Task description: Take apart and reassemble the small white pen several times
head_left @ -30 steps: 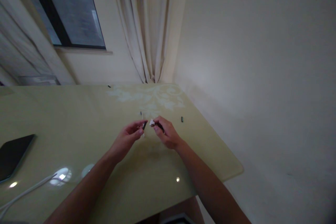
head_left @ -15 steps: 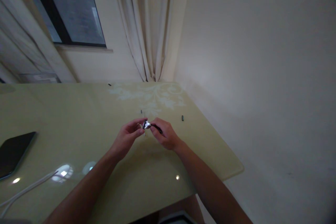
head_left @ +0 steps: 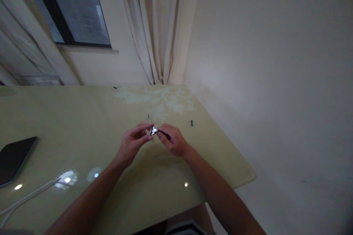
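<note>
- Fingers [head_left: 149, 138] of the left hand [head_left: 129, 146] are pinched, thumb against forefinger, around a small dark strip [head_left: 151, 130], which is held above the worktop [head_left: 220, 165].
- By the right hand [head_left: 176, 141], a slim dark handle [head_left: 167, 135] is gripped between thumb and curled fingers; a shiny silver head [head_left: 154, 131], seemingly borne on its tip, is pointed at the strip.
- Since a second ago, the gap between the silver head and the strip has been closed; the two are now brought together between the hands, and little has been shifted in the last half second.
- By this, the work is judged to have passed from lining up to contact; whether the pieces have been locked together cannot be told at this size.
- Just beyond the left fingertips, a thin pale stick [head_left: 149, 118] with a dark end is seen on the worktop, partly hidden.
- To the right of the hands, a small dark piece [head_left: 192, 123] is left lying; another dark bit [head_left: 115, 87] is seen near the far edge.
- Farther left, a dark tablet [head_left: 16, 159] and a white cable [head_left: 30, 195] are laid.
</note>
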The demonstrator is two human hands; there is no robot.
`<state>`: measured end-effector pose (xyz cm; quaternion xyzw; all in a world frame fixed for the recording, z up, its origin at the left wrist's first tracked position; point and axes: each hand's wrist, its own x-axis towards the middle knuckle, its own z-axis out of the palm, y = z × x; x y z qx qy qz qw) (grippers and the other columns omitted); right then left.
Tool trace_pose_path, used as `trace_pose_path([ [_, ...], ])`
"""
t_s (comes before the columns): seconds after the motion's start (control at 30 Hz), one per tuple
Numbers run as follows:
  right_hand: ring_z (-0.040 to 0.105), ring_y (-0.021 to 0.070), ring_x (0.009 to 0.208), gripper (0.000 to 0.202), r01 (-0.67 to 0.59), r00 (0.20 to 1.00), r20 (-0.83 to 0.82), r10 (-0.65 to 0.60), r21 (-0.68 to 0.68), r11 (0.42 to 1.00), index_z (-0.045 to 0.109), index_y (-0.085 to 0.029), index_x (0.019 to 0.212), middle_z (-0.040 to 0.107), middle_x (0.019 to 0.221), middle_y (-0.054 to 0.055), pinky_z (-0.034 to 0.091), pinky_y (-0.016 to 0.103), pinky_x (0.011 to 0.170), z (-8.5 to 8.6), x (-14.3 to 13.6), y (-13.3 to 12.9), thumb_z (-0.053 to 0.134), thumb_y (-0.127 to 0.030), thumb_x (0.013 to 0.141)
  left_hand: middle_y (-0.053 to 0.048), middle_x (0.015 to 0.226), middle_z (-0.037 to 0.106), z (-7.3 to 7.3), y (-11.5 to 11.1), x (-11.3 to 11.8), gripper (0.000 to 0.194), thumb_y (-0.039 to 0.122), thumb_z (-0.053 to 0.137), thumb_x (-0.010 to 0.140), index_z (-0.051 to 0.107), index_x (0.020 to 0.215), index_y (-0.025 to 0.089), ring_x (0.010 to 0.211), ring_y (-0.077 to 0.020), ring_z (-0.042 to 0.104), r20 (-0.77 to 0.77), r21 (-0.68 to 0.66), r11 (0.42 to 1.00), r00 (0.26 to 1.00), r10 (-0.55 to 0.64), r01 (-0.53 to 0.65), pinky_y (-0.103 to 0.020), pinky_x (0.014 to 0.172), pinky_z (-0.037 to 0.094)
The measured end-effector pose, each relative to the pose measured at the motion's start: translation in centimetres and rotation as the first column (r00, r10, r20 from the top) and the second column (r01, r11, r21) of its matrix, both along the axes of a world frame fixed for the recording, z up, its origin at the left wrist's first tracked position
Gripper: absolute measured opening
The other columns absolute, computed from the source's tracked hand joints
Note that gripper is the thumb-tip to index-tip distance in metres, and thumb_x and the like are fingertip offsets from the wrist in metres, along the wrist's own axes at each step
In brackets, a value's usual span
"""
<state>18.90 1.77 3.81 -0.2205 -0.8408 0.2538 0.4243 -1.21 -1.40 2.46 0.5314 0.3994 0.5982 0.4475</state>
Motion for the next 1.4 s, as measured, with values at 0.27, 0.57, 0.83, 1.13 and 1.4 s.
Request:
trace_pose_path([
  [0.27, 0.058, 0.0182, 0.08, 0.024, -0.03, 0.999, 0.024, 0.03, -0.006, 1.0, 0.07, -0.017, 0.108, 0.064, 0.087, 0.006, 0.047, 0.03, 0.077, 0.04, 0.16, 0.1, 0.05, -0.03, 0.107, -0.002, 0.091, 0.065, 0.7, -0.4, 0.07, 0.035, 0.031, 0.09, 0.071, 0.084, 0.105, 0.026, 0.068, -0.0116, 0.049, -0.137, 0.06, 0.997, 0.989, 0.062, -0.055, -0.026, 0.062, 0.041],
  [0.57, 0.059, 0.0179, 0.078, 0.028, -0.034, 0.999, 0.008, 0.035, -0.091, 0.995, 0.071, -0.018, 0.103, 0.065, 0.085, 0.005, 0.047, 0.029, 0.076, -0.59, -0.03, 0.37, 0.051, -0.037, 0.107, -0.002, 0.093, 0.065, 0.77, -0.33, -0.07, 0.037, 0.033, 0.088, 0.072, 0.083, 0.108, 0.026, 0.07, -0.0121, 0.052, -0.151, 0.03, 0.999, 0.988, 0.02, -0.016, -0.026, 0.063, 0.042],
  [0.83, 0.058, 0.017, 0.076, 0.028, 0.042, 0.999, 0.002, -0.042, -0.067, 0.997, 0.071, -0.018, 0.105, 0.064, 0.084, 0.004, 0.045, 0.029, 0.074, -0.23, 0.04, 0.19, 0.053, -0.04, 0.106, 0.003, 0.072, 0.054, 0.57, -0.28, 0.01, 0.045, 0.035, 0.089, 0.074, 0.079, 0.116, 0.024, 0.067, -0.0115, 0.047, -0.096, -0.054, 0.998, 0.995, -0.028, 0.023, -0.024, 0.061, 0.037],
  [1.13, 0.06, 0.0168, 0.077, 0.026, 0.032, 0.999, -0.013, -0.033, -0.067, 0.997, 0.071, -0.018, 0.104, 0.067, 0.086, 0.005, 0.045, 0.028, 0.074, -0.24, 0.08, 0.26, 0.055, -0.038, 0.105, 0.003, 0.072, 0.05, 0.24, -0.01, -0.29, 0.044, 0.038, 0.085, 0.079, 0.077, 0.12, 0.024, 0.067, -0.0114, 0.045, -0.174, -0.024, 0.998, 0.983, -0.056, 0.052, -0.024, 0.061, 0.035],
  [1.4, 0.061, 0.0165, 0.077, 0.027, -0.006, 0.999, -0.042, 0.003, -0.067, 0.998, 0.073, -0.017, 0.102, 0.068, 0.086, 0.005, 0.046, 0.028, 0.074, -0.19, 0.14, 0.28, 0.056, -0.038, 0.105, 0.002, 0.08, 0.055, 0.56, -0.08, -0.28, 0.046, 0.037, 0.086, 0.078, 0.077, 0.122, 0.026, 0.071, -0.0119, 0.049, -0.163, -0.008, 0.997, 0.984, -0.078, 0.078, -0.025, 0.065, 0.038],
])
